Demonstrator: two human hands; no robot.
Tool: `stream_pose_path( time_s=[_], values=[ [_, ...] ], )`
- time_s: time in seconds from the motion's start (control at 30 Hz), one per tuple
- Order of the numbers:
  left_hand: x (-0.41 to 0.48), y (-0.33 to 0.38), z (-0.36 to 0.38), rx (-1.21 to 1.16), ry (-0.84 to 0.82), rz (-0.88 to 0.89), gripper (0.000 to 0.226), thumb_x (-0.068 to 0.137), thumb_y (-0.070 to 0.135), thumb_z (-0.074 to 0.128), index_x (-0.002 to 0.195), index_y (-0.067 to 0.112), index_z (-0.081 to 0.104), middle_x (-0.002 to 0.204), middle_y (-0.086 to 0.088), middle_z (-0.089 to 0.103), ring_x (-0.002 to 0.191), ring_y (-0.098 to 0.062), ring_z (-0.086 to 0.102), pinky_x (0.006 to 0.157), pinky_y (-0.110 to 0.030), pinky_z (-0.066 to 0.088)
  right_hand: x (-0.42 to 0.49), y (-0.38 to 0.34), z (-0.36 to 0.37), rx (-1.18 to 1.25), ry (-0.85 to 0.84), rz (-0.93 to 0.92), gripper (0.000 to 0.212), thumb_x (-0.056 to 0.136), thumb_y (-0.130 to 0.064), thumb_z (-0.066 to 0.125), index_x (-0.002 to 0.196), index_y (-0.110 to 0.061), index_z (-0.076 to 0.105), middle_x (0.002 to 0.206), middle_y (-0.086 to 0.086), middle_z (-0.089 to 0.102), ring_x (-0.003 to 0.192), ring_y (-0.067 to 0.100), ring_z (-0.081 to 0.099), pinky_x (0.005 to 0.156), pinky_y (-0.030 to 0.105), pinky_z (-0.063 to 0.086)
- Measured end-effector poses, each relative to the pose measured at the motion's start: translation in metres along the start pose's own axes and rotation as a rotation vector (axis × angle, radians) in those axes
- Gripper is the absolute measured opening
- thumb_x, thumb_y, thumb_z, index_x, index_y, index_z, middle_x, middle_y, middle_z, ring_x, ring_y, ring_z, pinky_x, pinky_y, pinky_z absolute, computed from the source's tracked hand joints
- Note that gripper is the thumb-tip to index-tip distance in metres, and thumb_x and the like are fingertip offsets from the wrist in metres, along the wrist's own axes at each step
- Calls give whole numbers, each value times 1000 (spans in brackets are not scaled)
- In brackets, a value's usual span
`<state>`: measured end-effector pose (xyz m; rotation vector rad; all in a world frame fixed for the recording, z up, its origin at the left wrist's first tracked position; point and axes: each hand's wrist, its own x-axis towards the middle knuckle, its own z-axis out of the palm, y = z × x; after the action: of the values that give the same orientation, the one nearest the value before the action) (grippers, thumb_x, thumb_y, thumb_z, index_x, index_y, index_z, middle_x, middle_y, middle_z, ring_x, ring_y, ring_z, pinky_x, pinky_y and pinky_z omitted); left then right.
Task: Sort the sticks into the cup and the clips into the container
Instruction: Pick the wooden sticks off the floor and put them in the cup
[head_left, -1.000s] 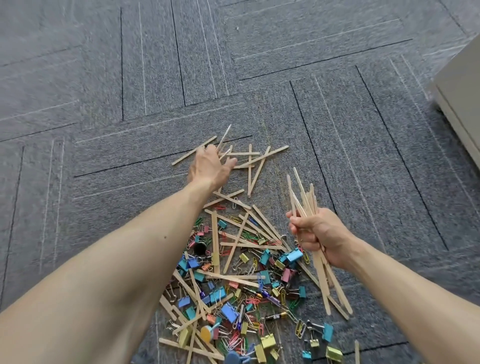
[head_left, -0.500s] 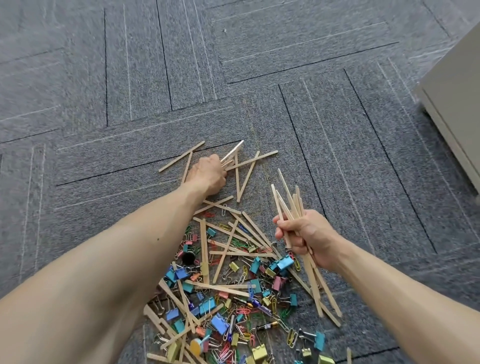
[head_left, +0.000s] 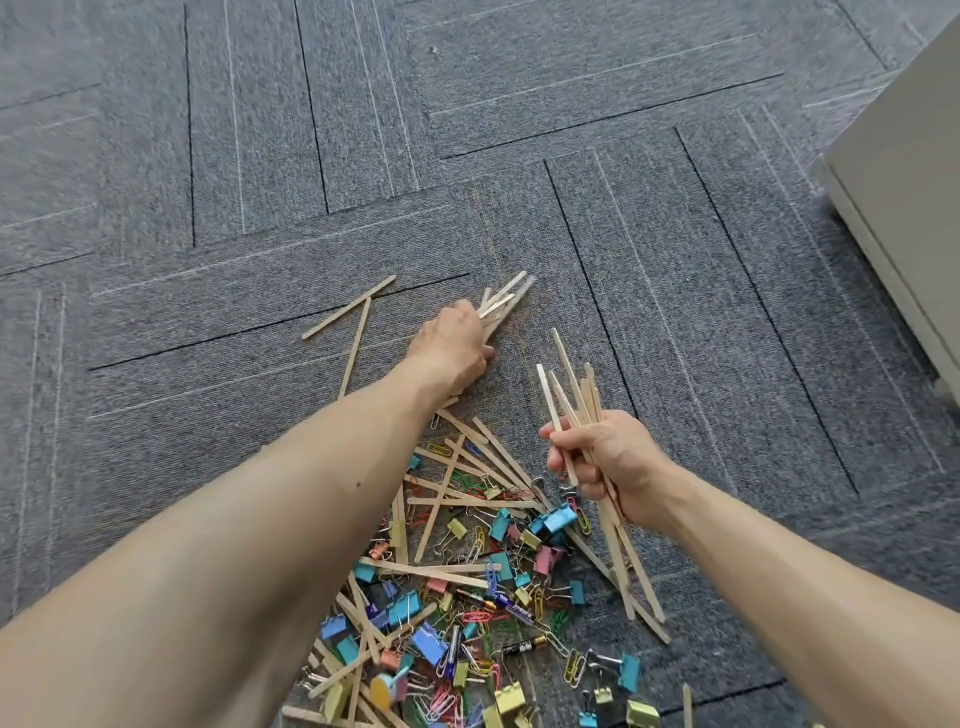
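Since a second ago the left grip (head_left: 452, 343) has been raking the scattered far sticks (head_left: 506, 301) into one bunch, and is curling round them just beyond the pile (head_left: 467, 571). Nearest, that pile is lying mixed, clips (head_left: 558, 519) tangled with sticks. At its right edge the right grip (head_left: 608, 462) is clutching a bundle (head_left: 571, 384). Two loose sticks (head_left: 353, 312) are lying beyond the pile's left. Neither cup nor container is showing; nothing is looking sorted yet, most gathering remaining.
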<state>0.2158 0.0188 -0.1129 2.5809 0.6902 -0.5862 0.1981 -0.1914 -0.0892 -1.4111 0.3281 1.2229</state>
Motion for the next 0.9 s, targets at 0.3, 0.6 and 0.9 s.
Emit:
stream_pose_path(
  time_s=[0.3,0.6,0.9],
  values=[
    [-6,9,-8,168,-162,120,16,101,9,40,103,1,53,86,-6,53,70,-19,52,61,-34,49,-1,-7,-6,-20,7,-6,16,95,-2,53,105,4,64,66,10,65,41,10,39,32,19,30],
    [-24,0,-31,-279,-221,56,14,103,17,39,103,3,44,96,-6,48,72,-11,41,60,-22,42,-15,-31,-15,-197,18,-63,23,96,-21,59,102,1,66,62,1,63,48,10,46,38,20,35],
    [-77,21,-91,-933,-325,25,8,101,4,39,105,9,45,84,-4,49,71,-13,48,68,-27,46,-39,-87,-4,-271,21,-207,30,96,-34,59,76,-12,55,55,-4,50,44,9,40,43,24,35]
  ],
)
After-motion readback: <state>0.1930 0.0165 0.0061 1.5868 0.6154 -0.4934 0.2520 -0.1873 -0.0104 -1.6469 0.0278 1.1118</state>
